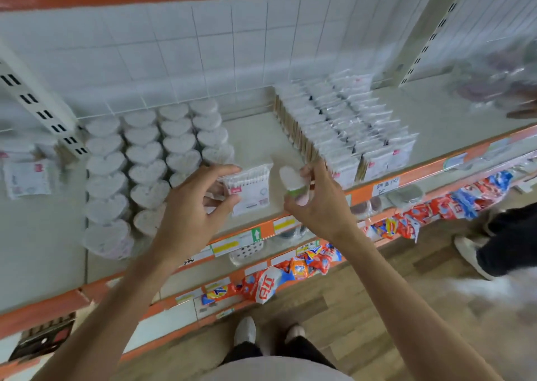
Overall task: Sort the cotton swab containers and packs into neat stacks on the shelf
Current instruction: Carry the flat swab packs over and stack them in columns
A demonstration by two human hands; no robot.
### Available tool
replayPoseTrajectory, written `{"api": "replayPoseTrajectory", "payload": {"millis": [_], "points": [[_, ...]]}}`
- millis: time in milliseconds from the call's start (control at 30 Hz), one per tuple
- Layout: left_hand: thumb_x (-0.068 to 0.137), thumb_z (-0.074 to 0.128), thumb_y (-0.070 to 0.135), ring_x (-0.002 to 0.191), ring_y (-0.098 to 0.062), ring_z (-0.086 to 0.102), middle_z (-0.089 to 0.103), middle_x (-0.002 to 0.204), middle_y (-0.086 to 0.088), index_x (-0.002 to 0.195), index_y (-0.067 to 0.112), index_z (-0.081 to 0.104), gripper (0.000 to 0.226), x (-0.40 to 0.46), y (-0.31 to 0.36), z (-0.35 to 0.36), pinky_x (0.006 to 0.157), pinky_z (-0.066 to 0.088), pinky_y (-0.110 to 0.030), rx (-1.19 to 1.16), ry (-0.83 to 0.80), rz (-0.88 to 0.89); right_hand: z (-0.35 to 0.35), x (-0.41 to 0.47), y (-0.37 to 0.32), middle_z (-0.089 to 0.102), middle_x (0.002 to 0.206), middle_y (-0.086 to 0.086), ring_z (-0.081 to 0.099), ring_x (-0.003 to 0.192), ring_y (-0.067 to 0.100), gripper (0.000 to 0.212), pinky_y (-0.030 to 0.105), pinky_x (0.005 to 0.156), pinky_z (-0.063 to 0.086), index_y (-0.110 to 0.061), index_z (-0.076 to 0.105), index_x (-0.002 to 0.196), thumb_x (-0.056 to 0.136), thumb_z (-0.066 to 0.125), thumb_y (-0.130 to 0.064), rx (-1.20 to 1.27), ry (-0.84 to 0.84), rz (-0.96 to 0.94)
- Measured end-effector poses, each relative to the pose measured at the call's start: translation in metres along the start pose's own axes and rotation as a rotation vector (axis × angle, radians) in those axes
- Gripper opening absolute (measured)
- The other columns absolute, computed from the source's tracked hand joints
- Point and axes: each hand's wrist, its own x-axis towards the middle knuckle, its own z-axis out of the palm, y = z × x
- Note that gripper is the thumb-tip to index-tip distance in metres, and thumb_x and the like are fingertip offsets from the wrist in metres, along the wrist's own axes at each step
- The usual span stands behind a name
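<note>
Gripping 1 flat clear cotton swab pack (252,187) in my left hand (190,206), my right hand (321,203) pinching 1 heart-shaped white swab container (292,180), above the grey shelf (255,139).

Heart-shaped containers (145,154): white. Flat packs (343,125): white, red label marks. Shelf (252,139): pale grey; shelf edge strip (360,190): orange. Back wall (203,46): white grid pattern.

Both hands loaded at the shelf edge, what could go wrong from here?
1. The heart tub in the right hand hangs near the shelf lip; a slip likely drops it.
2. The left hand sits close beside the stacked heart tubs; a nudge may topple them.
</note>
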Motion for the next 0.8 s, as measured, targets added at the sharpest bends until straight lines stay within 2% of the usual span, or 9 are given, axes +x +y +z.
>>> {"api": "replayPoseTrajectory", "payload": {"millis": [133,233,300,367,433,533,633,733,800], "points": [[0.087,0.074,0.006,0.088,-0.006,0.066,0.063,0.101,0.019,0.123,0.018,0.065,0.038,0.000,0.007,0.011,0.074,0.052,-0.010,0.035,0.074,-0.041,0.004,0.027,0.010,0.053,0.105,-0.005,0.046,0.088,0.010,0.041,0.025,0.074,0.037,-0.018,0.044,0.109,0.080,0.074,-0.018,-0.029,-0.080,-0.060],[0.088,0.074,0.006,0.089,-0.005,0.066,0.063,0.105,0.014,0.123,0.018,0.065,0.039,-0.003,0.015,0.018,0.075,0.051,-0.010,0.061,0.114,-0.076,0.003,0.036,0.012,0.049,0.111,-0.008,0.043,0.085,0.005,0.043,0.028,0.076,0.040,-0.020,0.045,0.117,0.083,0.072,-0.022,-0.045,-0.142,-0.072],[0.088,0.074,0.007,0.090,-0.005,0.066,0.064,0.106,0.013,0.123,0.020,0.064,0.039,-0.004,0.021,0.022,0.075,0.051,-0.010,0.074,0.134,-0.101,-0.002,0.035,0.011,0.049,0.117,-0.007,0.047,0.095,0.009,0.047,0.032,0.085,0.045,-0.019,0.047,0.123,0.084,0.072,-0.024,-0.091,-0.156,-0.143],[0.089,0.073,0.010,0.091,-0.007,0.067,0.065,0.107,0.009,0.123,0.019,0.065,0.037,-0.002,0.027,0.026,0.076,0.053,-0.012,0.093,0.139,-0.114,-0.015,0.031,0.007,0.052,0.131,-0.005,0.051,0.113,0.017,0.053,0.029,0.092,0.042,-0.019,0.047,0.131,0.085,0.073,-0.027,-0.107,-0.152,-0.239],[0.089,0.074,0.014,0.091,-0.008,0.067,0.065,0.108,0.007,0.123,0.019,0.065,0.035,0.003,0.035,0.034,0.077,0.053,-0.013,0.112,0.129,-0.109,-0.037,0.026,-0.001,0.053,0.137,-0.006,0.051,0.121,0.013,0.053,0.026,0.095,0.041,-0.022,0.046,0.138,0.091,0.069,-0.032,-0.026,-0.171,-0.291],[0.089,0.074,0.015,0.091,-0.005,0.066,0.065,0.106,0.002,0.122,0.022,0.065,0.035,0.019,0.050,0.053,0.077,0.051,-0.009,0.144,0.087,-0.070,-0.065,0.026,-0.004,0.059,0.121,-0.011,0.058,0.106,0.000,0.048,0.022,0.092,0.049,-0.022,0.050,0.140,0.097,0.065,-0.036,0.087,-0.170,-0.413],[0.089,0.074,0.014,0.091,-0.005,0.065,0.064,0.106,0.004,0.122,0.028,0.065,0.037,0.040,0.065,0.073,0.077,0.051,-0.009,0.138,0.050,-0.027,-0.083,0.037,0.011,0.059,0.101,-0.013,0.062,0.086,0.001,0.038,0.025,0.084,0.055,-0.019,0.062,0.130,0.095,0.068,-0.033,0.100,-0.107,-0.446],[0.089,0.073,0.015,0.092,-0.004,0.064,0.064,0.105,0.004,0.122,0.027,0.065,0.036,0.055,0.076,0.087,0.077,0.051,-0.009,0.137,0.039,0.007,-0.100,0.045,0.024,0.067,0.106,-0.004,0.068,0.087,0.004,0.034,0.024,0.083,0.057,-0.018,0.066,0.125,0.094,0.071,-0.030,0.133,-0.082,-0.426],[0.089,0.073,0.015,0.094,-0.004,0.064,0.064,0.106,0.004,0.123,0.025,0.065,0.036,0.061,0.080,0.094,0.078,0.052,-0.010,0.126,0.023,0.019,-0.109,0.046,0.030,0.066,0.108,-0.006,0.068,0.087,0.004,0.032,0.020,0.083,0.057,-0.017,0.067,0.124,0.094,0.072,-0.027,0.174,-0.090,-0.414]]}}
